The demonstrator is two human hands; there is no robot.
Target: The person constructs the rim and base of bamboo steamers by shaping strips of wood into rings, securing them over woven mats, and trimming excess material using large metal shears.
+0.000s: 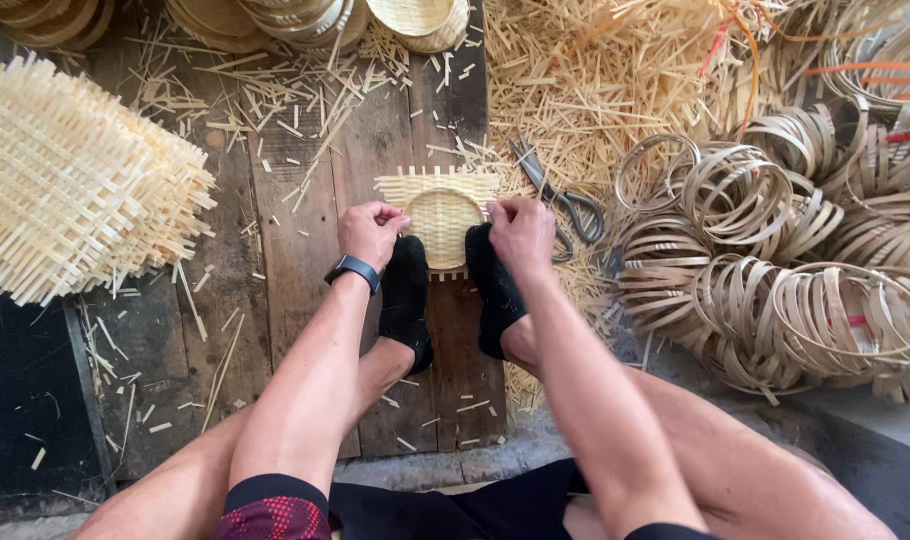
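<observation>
From the head camera, a small woven bamboo mat (441, 210) lies on the wooden boards (305, 220) straight ahead, with a round basket shape pressed into its middle. Both feet in black socks (407, 300) rest at its near edge, one on each side.

The left hand (371, 232) is curled closed, its fingertips pinching the left edge of the mat. A black watch (353, 270) sits on that wrist. The right hand (521, 232) is also curled closed and pinches the right edge of the mat, so the piece is held between the two hands and touching both.

Just to the right of the right hand, a pair of scissors (560, 195) lies on loose bamboo strips (595, 90). Further right is a heap of bamboo rings (775, 260), many stacked and overlapping. On the left, well apart from the hands, stands a thick stack of flat woven mats (75, 180). Along the top edge, finished round baskets (305, 20) are piled together. Short bamboo offcuts are scattered across the boards.
</observation>
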